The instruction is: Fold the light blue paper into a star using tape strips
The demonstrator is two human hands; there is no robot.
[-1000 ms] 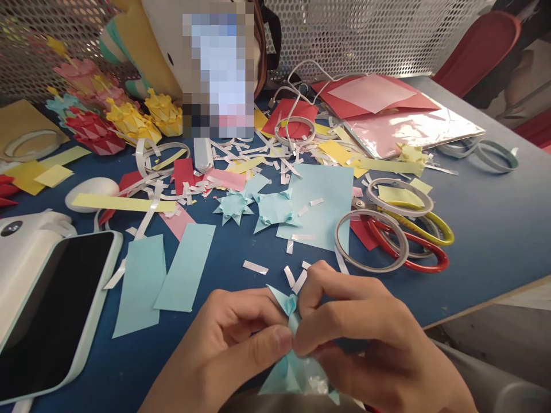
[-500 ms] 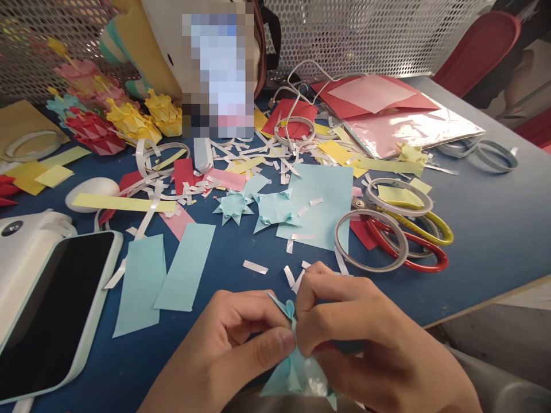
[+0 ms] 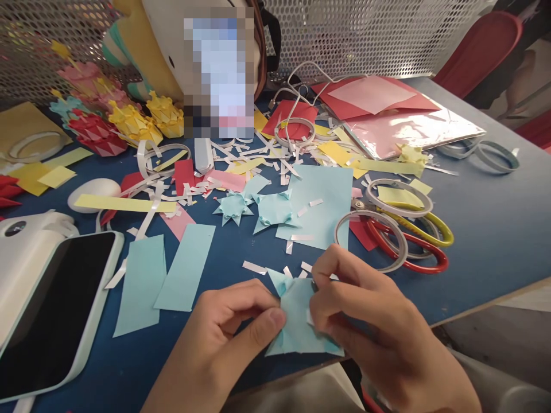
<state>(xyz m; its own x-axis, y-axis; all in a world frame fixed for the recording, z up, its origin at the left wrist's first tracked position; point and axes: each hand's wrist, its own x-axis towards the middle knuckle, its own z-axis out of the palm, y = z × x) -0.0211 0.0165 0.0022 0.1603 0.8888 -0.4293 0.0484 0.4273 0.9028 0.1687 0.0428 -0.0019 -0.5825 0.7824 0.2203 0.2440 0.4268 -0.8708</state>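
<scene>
Between my two hands is a light blue folded paper piece (image 3: 297, 321) with pointed corners, held just over the table's near edge. My left hand (image 3: 241, 327) pinches its left side between thumb and forefinger. On the right side, my right hand (image 3: 361, 310) closes its fingers on the paper; the fingertips are partly hidden. A small white strip shows on the paper beside those fingers. Two finished-looking light blue folded paper stars, a smaller one (image 3: 233, 207) and a larger one (image 3: 275, 207), lie beyond my hands. Short white strips (image 3: 255, 268) are scattered close by.
Light blue paper rectangles (image 3: 185, 267) and a phone (image 3: 60, 315) lie to the left. Rolls of tape (image 3: 400, 198) rest on scissors with red and yellow handles (image 3: 443, 261) at right. Folded paper cakes (image 3: 97, 135) stand at the back left. A blue sheet (image 3: 327, 189) lies ahead.
The blue folded paper has turned from edge-on to lying more face-up and has risen slightly. My right hand has shifted up and right; my left hand has moved slightly left.
</scene>
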